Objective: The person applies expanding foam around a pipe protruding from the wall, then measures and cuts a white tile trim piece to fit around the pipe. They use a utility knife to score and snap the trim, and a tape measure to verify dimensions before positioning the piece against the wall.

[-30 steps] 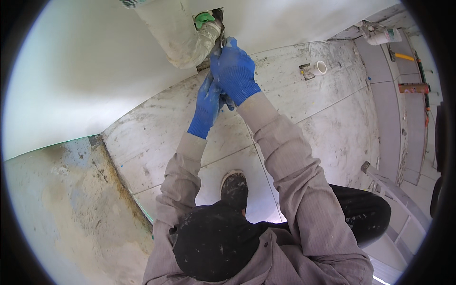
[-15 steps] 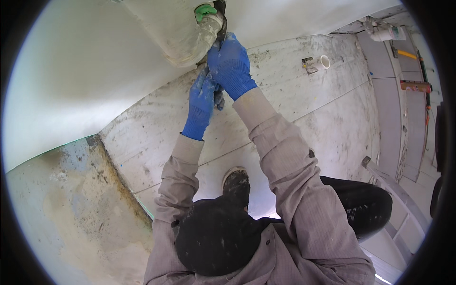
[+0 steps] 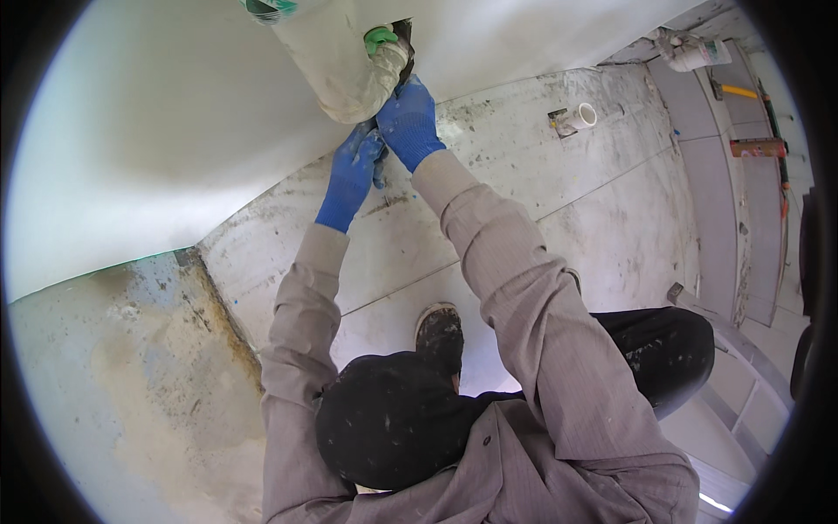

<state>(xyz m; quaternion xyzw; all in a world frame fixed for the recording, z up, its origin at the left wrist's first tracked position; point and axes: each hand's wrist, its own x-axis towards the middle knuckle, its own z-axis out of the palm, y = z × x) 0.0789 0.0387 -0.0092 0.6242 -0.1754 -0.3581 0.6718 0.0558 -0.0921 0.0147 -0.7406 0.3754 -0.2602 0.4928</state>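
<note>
Soiled pale tiles (image 3: 611, 201) spread below a bent whitish pipe (image 3: 345, 87) at upper centre; the right hand (image 3: 408, 113) is curled beside its bend, the left hand (image 3: 353, 162) half-bent just below, and I cannot tell whether either grips anything. The step looks like close handwork there, the next move calling for clearance past that crowding curve. A white stub (image 3: 583, 116) stands upper right.

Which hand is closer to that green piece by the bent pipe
Right. In view, the right hand is below the green piece, slightly rightward; the left hand is lower and farther away.
</note>
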